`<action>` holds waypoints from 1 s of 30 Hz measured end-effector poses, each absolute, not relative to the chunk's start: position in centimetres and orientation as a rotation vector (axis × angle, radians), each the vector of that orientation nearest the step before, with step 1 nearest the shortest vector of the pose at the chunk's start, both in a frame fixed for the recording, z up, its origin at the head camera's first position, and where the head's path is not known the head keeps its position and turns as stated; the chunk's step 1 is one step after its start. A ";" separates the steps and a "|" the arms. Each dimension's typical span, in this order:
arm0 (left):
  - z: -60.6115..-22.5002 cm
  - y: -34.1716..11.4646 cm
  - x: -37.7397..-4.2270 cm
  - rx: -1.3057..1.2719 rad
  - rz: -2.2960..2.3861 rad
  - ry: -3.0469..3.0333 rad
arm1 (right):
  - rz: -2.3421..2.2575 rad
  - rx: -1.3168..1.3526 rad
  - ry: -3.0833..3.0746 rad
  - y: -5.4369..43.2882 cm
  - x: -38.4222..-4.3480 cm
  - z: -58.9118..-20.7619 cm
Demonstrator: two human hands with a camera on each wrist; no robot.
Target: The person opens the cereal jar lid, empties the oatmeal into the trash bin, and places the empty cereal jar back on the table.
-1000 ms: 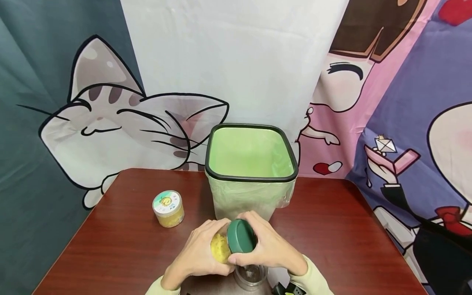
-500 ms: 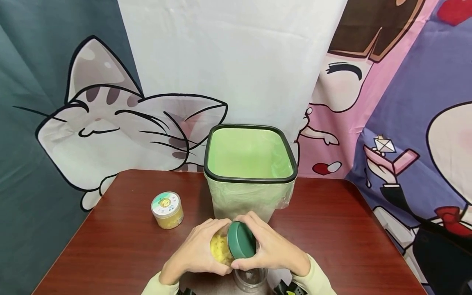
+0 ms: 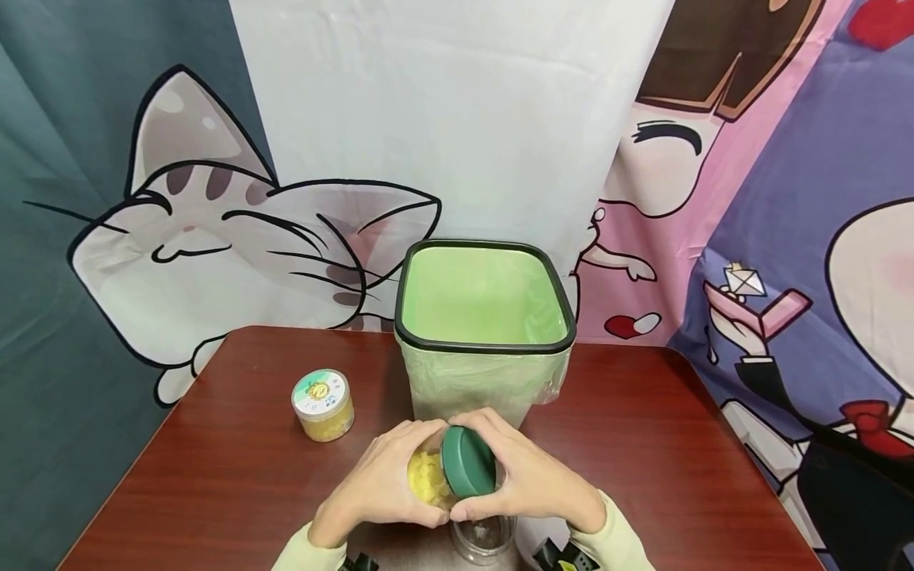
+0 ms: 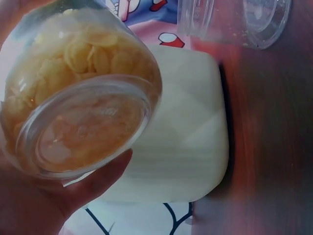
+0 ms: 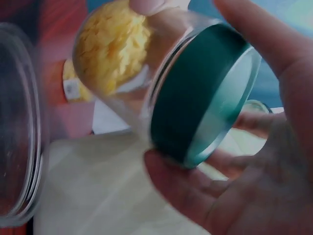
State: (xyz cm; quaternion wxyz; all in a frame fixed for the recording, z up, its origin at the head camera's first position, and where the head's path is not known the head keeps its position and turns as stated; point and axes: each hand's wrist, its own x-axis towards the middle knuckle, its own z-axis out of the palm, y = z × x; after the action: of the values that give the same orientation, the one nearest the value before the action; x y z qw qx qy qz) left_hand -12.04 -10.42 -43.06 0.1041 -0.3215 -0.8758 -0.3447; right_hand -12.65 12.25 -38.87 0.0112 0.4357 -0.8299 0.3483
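Note:
A clear jar of yellow flakes (image 3: 426,478) is held tilted between both hands, low in the head view. My left hand (image 3: 382,481) grips the jar's body. The fingers and thumb of my right hand (image 3: 531,474) hold the rim of its green lid (image 3: 469,460), which sits on the jar and faces right. In the left wrist view the jar's round base (image 4: 90,129) shows, with flakes resting against the wall. An open clear container (image 3: 484,543) stands on the table below the hands, partly hidden by them.
A bin with a light green liner and black rim (image 3: 485,347) stands just beyond the hands. To the left on the brown table (image 3: 236,444) is a small tub with a printed lid (image 3: 321,394). A patterned curtain (image 3: 457,119) hangs behind.
Both hands stay almost where they were around the jar and lid. My right thumb has shifted slightly toward the near edge of the lid.

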 end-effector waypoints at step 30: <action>-42.6 -10.2 -12.1 -0.913 -0.884 -2.646 | 1.073 1.261 -2.654 12.2 -12.2 -38.3</action>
State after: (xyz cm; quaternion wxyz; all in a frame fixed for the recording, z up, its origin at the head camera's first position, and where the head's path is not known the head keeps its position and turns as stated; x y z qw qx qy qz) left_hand -12.10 -10.22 -42.56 0.1028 -0.3093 -0.8967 -0.2995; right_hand -12.21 12.24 -38.27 0.0066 0.4032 -0.8485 0.3428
